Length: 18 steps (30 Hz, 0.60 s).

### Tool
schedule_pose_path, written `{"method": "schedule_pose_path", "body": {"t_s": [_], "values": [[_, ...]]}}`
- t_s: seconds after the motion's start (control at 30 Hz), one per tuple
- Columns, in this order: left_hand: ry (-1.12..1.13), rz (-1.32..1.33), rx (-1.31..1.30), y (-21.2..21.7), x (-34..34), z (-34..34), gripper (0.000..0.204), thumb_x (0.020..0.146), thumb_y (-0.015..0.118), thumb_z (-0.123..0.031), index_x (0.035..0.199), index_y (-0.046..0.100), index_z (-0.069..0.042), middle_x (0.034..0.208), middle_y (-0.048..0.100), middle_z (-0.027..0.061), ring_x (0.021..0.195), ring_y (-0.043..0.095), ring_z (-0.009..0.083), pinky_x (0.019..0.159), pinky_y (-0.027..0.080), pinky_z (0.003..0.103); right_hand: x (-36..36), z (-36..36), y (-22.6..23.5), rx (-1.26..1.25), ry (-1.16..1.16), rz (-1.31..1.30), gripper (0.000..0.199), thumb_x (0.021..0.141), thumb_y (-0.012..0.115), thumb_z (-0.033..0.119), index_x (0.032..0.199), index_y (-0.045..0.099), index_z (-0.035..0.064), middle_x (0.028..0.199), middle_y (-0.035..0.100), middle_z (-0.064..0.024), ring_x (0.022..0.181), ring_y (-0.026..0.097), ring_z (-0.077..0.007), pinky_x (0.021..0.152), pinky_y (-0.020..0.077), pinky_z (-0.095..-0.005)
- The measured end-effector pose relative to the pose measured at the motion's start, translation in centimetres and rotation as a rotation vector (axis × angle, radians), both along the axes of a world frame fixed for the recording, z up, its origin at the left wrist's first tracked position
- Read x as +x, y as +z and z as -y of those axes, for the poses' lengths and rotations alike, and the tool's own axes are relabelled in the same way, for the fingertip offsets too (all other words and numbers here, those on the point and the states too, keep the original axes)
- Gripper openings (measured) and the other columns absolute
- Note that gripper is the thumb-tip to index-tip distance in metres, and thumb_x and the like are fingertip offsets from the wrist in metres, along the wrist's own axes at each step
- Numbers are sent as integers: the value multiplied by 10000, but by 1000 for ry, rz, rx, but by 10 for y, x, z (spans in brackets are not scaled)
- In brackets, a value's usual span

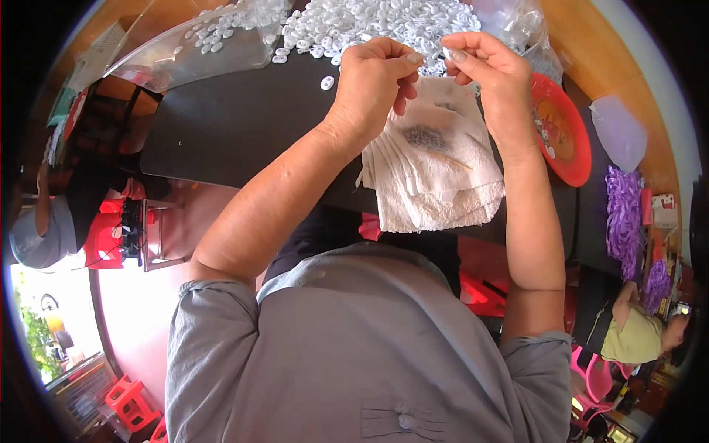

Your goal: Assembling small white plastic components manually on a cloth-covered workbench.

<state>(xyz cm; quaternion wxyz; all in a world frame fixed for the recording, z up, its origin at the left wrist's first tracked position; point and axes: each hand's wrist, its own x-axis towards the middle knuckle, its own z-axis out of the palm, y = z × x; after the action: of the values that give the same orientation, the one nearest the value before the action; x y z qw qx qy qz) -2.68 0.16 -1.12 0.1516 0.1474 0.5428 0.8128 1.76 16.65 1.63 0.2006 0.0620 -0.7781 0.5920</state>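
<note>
At the far left, a person (pixel 46 236) in a blue-grey top was near a red stool (pixel 105 240). Next came a clear plastic tub (pixel 247 52) with small white bits in it, at the back of a black table (pixel 229 122). One loose white oval (pixel 327 83) lay on the table. Just right of it, the left hand (pixel 377 77) was up high, its thumb and finger tips close together; I could not tell if they pinched something tiny. Behind the hands lay a big pile of white ovals (pixel 369 22). Below the hands was a white cloth (pixel 450 181) with a patch of dark bits (pixel 426 137) on it, too small to make out. The right hand (pixel 491 77) was up too, its thumb and finger pinching a small white piece (pixel 446 53). Past it, a red plate (pixel 585 151) held a few white bits. Farther right were purple strips (pixel 624 221), then a person in a yellow-green top (pixel 631 337).
</note>
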Motion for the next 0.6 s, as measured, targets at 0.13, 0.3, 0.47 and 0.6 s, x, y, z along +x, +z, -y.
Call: {"method": "schedule_pose_path", "body": {"t_s": [0.13, 0.3, 0.47, 0.6], "values": [[14, -37, -18, 3, 3, 0, 138, 869, 625, -87, 841, 596, 45, 662, 567, 57, 510, 539, 109, 381, 391, 238, -2, -2, 1, -47, 60, 56, 213, 893, 596, 74, 1086, 656, 8, 921, 681, -41, 816, 628, -114, 684, 452, -233], [22, -41, -21, 4, 5, 1, 141, 867, 621, -96, 846, 600, 42, 657, 566, 52, 515, 536, 98, 387, 395, 230, -1, 1, 3, -88, 74, 63, 236, 888, 599, 67, 1110, 644, 2, 920, 681, -69, 807, 639, -139, 671, 458, -245], [63, -72, -62, 5, 7, 1, 140, 873, 616, -103, 846, 625, 35, 664, 574, 50, 512, 517, 101, 428, 390, 233, 1, 7, 4, -78, 61, 56, 225, 886, 604, 64, 1097, 647, -2, 907, 682, -73, 802, 645, -145, 660, 461, -244], [72, -82, -66, 5, 8, 1, 140, 873, 615, -102, 847, 624, 36, 660, 573, 49, 509, 515, 97, 424, 386, 228, 3, 11, 5, -53, 51, 41, 209, 887, 605, 59, 1081, 654, 0, 903, 683, -69, 798, 650, -143, 652, 462, -238]]}}
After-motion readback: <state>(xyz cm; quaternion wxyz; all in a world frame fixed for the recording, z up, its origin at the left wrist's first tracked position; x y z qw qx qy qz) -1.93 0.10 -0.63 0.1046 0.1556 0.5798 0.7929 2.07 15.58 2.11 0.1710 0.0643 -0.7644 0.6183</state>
